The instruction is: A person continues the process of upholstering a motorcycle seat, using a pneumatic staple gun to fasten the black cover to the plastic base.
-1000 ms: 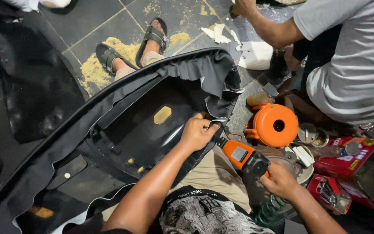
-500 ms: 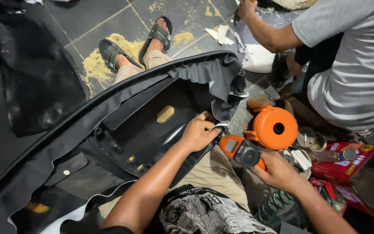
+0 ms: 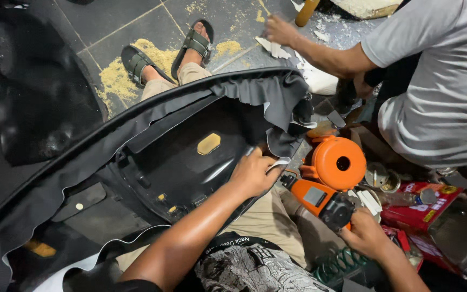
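Presently, our left hand [image 3: 252,174] is closed on the loose edge of the black vinyl cover [image 3: 268,94], pinching it down against the rim of the upturned seat base [image 3: 179,162]. Our right hand [image 3: 366,233] has its grip wrapped around the rear of an orange staple gun [image 3: 317,197], whose nose lies just beside the left hand at the seat's right edge.

Seat base: black plastic, underside up, resting across our lap; a yellow rubber pad [image 3: 208,144] sits near its middle. The cover is wrinkled around the seat's far end.

Beyond the gun: an orange round canister [image 3: 339,162] on the floor, red boxes [image 3: 414,208] near it, a green coiled hose [image 3: 341,265] under our right wrist.

Floor: dark tiles, sawdust [image 3: 117,78] around our two sandals [image 3: 166,54].

Top right: another person in a grey shirt [image 3: 439,81], one hand [image 3: 279,30] reaching toward pale scraps.
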